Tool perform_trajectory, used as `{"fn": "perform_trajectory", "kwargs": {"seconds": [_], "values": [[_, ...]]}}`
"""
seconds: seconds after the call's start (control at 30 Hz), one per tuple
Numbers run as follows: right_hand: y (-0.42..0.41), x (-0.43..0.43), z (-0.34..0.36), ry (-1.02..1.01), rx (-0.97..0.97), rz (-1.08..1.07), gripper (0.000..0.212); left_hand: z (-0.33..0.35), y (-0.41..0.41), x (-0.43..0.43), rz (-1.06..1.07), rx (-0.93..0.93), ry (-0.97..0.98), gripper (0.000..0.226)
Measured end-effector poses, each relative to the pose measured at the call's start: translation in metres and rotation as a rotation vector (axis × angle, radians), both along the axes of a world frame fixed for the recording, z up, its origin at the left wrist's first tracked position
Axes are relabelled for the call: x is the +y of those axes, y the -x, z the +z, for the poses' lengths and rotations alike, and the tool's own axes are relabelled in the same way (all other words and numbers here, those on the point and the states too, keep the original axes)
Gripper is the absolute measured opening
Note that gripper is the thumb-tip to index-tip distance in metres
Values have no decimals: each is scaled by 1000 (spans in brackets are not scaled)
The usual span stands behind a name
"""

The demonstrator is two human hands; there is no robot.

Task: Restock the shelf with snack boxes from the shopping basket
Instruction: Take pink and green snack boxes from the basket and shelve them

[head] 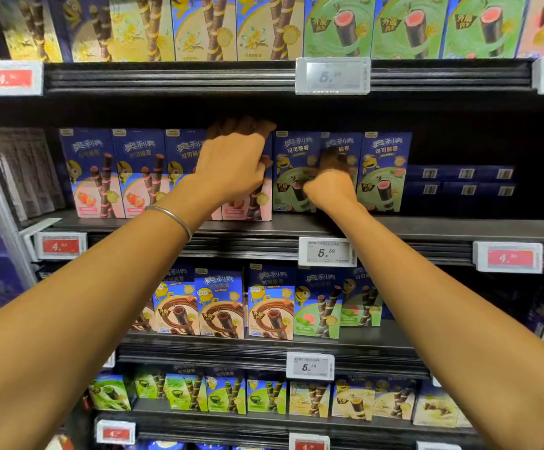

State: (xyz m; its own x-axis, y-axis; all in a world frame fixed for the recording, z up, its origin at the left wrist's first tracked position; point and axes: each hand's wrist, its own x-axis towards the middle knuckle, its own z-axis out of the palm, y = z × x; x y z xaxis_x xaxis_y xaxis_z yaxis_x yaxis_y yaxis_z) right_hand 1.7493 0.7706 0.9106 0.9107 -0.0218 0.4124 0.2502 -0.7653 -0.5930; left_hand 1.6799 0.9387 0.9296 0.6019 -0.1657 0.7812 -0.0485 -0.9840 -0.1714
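Head view: my left hand (231, 167) grips the top of a pink snack box (248, 203) standing on the middle shelf (426, 227). My right hand (329, 186) curls against a green box (291, 170), grip unclear. Bare shelf to their right suggests more to stock; basket unseen. The price tag (327, 252) reads 5.39.

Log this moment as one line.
step: shelving | left hand: grips pink box by its top | right hand: at green box, grip unclear | both boxes on shelf
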Motion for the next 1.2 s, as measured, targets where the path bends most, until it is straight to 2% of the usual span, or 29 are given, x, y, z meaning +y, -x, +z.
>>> {"fn": "perform_trajectory", "kwargs": {"seconds": [0.1, 0.17, 0.27, 0.37, 0.4, 0.5, 0.6, 0.73, 0.9, 1.0, 1.1, 1.2], "values": [[0, 3, 1, -18, -5, 4, 97, 1, -2, 1, 19, 25, 8, 32], [0, 3, 0, -13, -14, 9, 89, 1, -3, 2, 23, 40, 2, 32], [-1, -1, -7, -31, -54, 35, 65, 2, -2, 4, -6, 35, -3, 41], [2, -7, -9, -131, -49, 51, 19, 2, 1, 3, 8, 43, 7, 41], [4, -11, -9, -188, -35, 60, 16, 0, 3, 3, 1, 26, 12, 43], [11, -21, -10, -356, -17, 83, 35, -5, 12, 2, -5, -26, 53, 59], [24, -30, -11, -476, -30, 120, 43, -14, 22, 1, -15, -51, 114, 61], [61, -41, -18, -557, -19, 197, 62, -33, 49, 1, -243, -77, 296, 69], [123, -60, -47, -592, -138, 220, 35, -88, 95, -13, -486, -98, 655, 58], [156, -79, -76, -621, -178, 217, 28, -131, 115, -22, -474, -166, 721, 52], [189, -103, -118, -659, -141, 183, 26, -181, 136, -31, -449, -162, 844, 50], [217, -135, -174, -667, -4, 128, 29, -237, 162, -53, -474, -103, 974, 51]]}}
